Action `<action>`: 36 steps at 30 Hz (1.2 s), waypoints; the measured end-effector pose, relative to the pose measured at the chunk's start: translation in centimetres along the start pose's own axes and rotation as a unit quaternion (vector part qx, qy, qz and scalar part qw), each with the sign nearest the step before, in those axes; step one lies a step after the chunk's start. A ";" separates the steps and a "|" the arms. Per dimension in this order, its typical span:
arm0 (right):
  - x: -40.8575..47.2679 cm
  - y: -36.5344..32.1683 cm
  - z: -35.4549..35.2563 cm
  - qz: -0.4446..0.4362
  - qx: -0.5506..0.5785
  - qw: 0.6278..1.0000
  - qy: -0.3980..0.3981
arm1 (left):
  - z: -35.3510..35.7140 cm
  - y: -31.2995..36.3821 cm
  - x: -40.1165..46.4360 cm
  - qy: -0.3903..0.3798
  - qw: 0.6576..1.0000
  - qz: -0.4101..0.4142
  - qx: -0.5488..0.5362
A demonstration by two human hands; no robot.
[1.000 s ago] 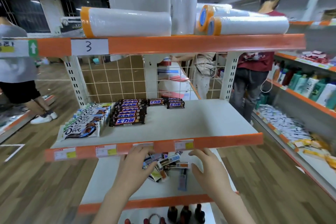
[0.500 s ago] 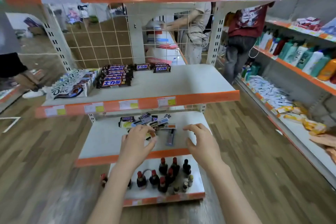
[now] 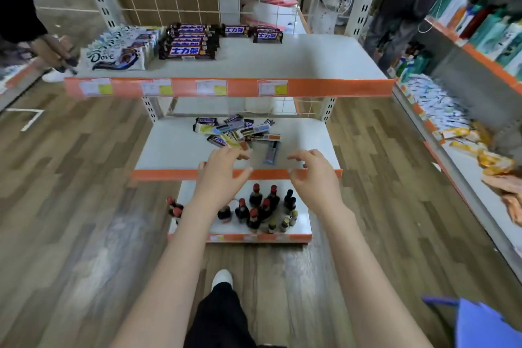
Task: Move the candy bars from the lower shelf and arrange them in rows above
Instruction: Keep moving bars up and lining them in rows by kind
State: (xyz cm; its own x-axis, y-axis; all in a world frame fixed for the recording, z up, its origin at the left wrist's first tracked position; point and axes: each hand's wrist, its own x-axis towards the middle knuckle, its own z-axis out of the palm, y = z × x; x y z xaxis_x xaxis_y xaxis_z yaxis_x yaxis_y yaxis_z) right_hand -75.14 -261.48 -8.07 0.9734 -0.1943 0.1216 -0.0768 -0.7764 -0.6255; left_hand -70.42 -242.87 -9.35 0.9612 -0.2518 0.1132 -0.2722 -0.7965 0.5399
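Head view: left hand (image 3: pixel 219 171) and right hand (image 3: pixel 313 175) were held over front edge of lower shelf (image 3: pixel 175 150), fingers loosely curled, nothing grasped. Loose candy bars (image 3: pixel 234 133) were heaped at shelf's back centre. Arranged rows (image 3: pixel 187 41) were seen on upper shelf (image 3: pixel 310 62), left side.

The candy bars (image 3: pixel 236 133) on the lower shelf (image 3: pixel 169 150) have shiny plastic wrappers, and so do the brown bars (image 3: pixel 187 42) and white Dove packs (image 3: pixel 118 51) up above. Both shelves look like smooth, matt, painted metal with an orange strip (image 3: pixel 339 87) and paper tags (image 3: pixel 211 87). The floor (image 3: pixel 70 206) looks like wood planks, a bit shiny.
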 end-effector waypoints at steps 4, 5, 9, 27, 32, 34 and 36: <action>-1.4 0.0 2.0 -0.006 0.013 1.000 -0.018 | 0.5 -1.2 -1.8 0.004 1.000 -0.004 -0.009; -1.6 0.1 2.4 -0.004 0.016 1.000 -0.020 | 0.6 -1.6 -2.1 0.004 1.000 -0.007 -0.013; -2.0 0.3 3.4 0.005 0.013 1.000 -0.021 | 0.8 -3.0 -2.9 0.016 0.999 -0.008 -0.031; -1.4 1.0 9.1 0.066 0.077 0.994 -0.040 | 3.5 -6.4 -2.5 -0.036 0.994 -0.048 -0.091; 0.3 1.7 11.7 0.073 0.074 0.993 -0.060 | 5.0 -8.7 -0.2 -0.064 0.993 -0.044 -0.093; 1.3 1.8 12.6 0.078 0.074 0.992 -0.060 | 5.3 -9.5 0.9 -0.074 0.992 -0.050 -0.089; 2.5 2.1 13.5 0.085 0.077 0.991 -0.064 | 5.6 -10.2 2.0 -0.078 0.992 -0.051 -0.090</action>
State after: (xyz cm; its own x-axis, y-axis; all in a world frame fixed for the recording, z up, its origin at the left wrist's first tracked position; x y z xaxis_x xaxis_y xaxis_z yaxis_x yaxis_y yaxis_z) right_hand -69.96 -255.49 -19.44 0.9693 -0.2298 -0.0878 -0.2179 -0.6365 -0.7399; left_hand -65.94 -238.36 -19.28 0.9606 -0.2683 -0.0729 -0.1479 -0.7152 0.6831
